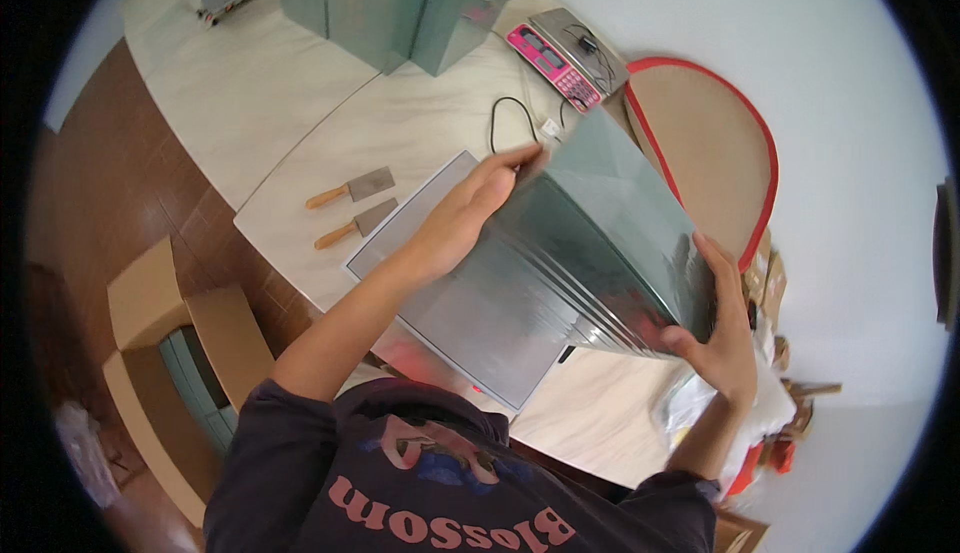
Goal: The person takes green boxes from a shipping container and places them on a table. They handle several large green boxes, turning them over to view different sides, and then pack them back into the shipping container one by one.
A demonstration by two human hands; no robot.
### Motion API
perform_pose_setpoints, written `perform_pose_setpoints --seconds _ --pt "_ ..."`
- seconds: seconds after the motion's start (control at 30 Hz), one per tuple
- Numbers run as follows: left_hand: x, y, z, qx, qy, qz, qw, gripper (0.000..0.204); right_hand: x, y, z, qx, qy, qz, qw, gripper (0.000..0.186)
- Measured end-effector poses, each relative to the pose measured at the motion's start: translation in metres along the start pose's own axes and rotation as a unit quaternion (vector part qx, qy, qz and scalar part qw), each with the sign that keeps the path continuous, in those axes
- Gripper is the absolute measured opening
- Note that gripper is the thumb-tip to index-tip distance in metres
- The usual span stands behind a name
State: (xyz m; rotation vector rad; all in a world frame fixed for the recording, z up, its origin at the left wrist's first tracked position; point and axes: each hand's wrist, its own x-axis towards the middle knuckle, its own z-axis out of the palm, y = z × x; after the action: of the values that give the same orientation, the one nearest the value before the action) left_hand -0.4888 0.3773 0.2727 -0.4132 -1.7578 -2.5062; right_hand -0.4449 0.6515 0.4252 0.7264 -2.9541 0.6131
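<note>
Tilted green block (612,215), perhaps a film-wrapped stack, clasped between left hand (462,218) and right hand (725,348); even palm pressure should keep it steady!

I see the bare left hand (475,203) and bare right hand (725,328) holding opposite ends of a glossy grey-green rectangular block (600,223), partly over a white-framed grey flat panel (500,363). Left of that panel lie two wooden-handled metal scrapers (371,184); beyond it, a pink-fronted scale (550,61).
</note>
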Motion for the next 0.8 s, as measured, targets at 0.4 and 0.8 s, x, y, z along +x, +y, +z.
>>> perform_pose_setpoints --seconds 0.4,0.8 --pt "-0.198 -0.08 -0.148 0.0 0.404 -0.19 0.895 0.023 0.053 -0.032 0.027 -0.016 -0.062 0.043 0.997 0.105" --pt "-0.163 -0.099 -0.133 -0.141 0.252 -0.18 0.94 0.026 0.065 -0.106 0.019 0.034 0.029 0.079 0.996 0.103"
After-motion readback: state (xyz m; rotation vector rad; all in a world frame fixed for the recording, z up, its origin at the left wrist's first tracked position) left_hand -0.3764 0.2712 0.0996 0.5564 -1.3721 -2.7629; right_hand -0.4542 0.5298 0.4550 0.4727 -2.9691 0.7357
